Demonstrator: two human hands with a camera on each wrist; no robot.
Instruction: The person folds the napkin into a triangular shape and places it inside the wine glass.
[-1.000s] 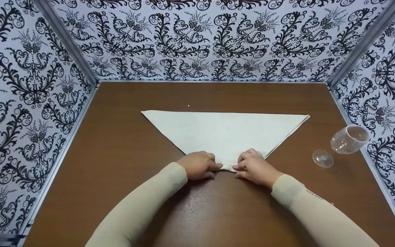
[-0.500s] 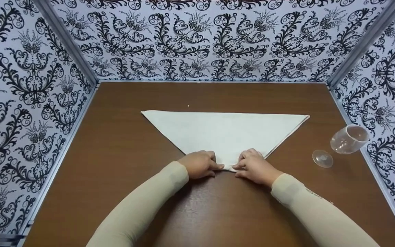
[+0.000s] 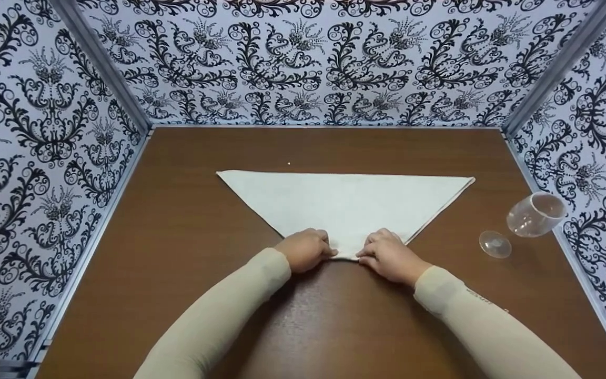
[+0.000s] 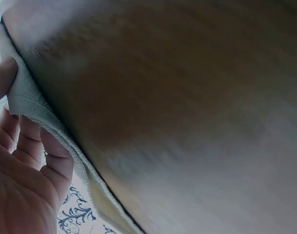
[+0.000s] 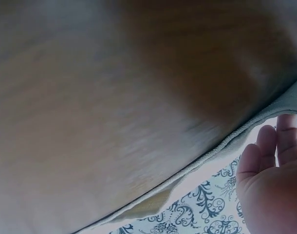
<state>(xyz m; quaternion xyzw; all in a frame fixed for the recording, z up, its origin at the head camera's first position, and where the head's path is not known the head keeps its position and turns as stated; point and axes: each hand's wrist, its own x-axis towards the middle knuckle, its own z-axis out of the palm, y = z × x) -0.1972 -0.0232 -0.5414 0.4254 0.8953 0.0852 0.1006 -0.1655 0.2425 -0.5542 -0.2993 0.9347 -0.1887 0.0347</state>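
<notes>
Head view alone: stemmed glass [image 3: 530, 217] right of white cloth [image 3: 345, 210].

The cloth [image 3: 346, 210] lies on the table [image 3: 329, 326], left of the glass [image 3: 532, 217], before the back wall [image 3: 324, 63].

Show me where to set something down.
Bare table lies between the white cloth and left wall, between the sleeves, and behind the cloth, save a pale speck. Crowded: the cloth's near edge, held by left hand and right hand, and beside the glass.
</notes>
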